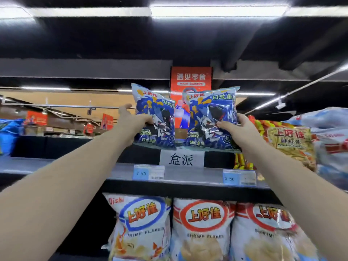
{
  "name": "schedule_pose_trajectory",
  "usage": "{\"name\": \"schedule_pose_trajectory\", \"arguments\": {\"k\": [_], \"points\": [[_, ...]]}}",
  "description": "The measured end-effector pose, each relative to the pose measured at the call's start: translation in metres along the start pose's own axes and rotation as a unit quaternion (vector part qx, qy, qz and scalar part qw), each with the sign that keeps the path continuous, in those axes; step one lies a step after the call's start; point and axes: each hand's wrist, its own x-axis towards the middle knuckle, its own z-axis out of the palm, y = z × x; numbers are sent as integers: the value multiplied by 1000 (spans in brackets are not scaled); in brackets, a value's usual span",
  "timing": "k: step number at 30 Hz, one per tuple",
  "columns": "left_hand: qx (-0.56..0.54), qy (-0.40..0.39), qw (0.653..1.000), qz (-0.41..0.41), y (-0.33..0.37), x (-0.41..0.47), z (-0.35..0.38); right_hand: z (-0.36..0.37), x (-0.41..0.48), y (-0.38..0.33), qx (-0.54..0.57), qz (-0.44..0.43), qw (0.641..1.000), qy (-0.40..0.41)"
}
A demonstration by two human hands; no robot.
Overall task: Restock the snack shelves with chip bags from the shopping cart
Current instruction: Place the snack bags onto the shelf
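Partly covered, left bag [160,110], right bag [207,113], tags [148,173] blurred

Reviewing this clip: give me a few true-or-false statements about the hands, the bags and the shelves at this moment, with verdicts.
1. Each hand holds a blue bag: the left hand grips the left blue bag, the right hand the right blue bag. True.
2. Both blue bags lie flat on the lower shelf. False: they are held upright at the top shelf, above the white paper sign.
3. A yellow bag sits to the right of the right blue bag. True.
4. The lower shelf holds green bags. False: it holds white shrimp flakes bags.
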Motion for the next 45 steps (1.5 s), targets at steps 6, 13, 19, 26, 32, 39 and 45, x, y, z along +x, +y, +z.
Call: {"name": "schedule_pose_trajectory", "arguments": {"k": [6,13,19,26,32,39,45], "points": [[82,-66,994,-4,-11,53,13,-11,30,39,-183,43,982,-13],[108,-127,986,5,-18,100,27,-9,67,44,-249,135,959,-12],[135,-192,972,16,-12,121,45,-8,102,47,-391,158,907,2],[185,-212,959,32,-15,132,59,-4,132,69,-466,176,867,1],[154,-210,965,38,-22,145,60,-9,138,98,-484,193,853,-10],[164,-210,964,19,-34,153,57,-6,139,95,-574,124,809,12],[166,-206,964,16,-33,153,56,3,131,84,-689,-98,717,-38]]}}
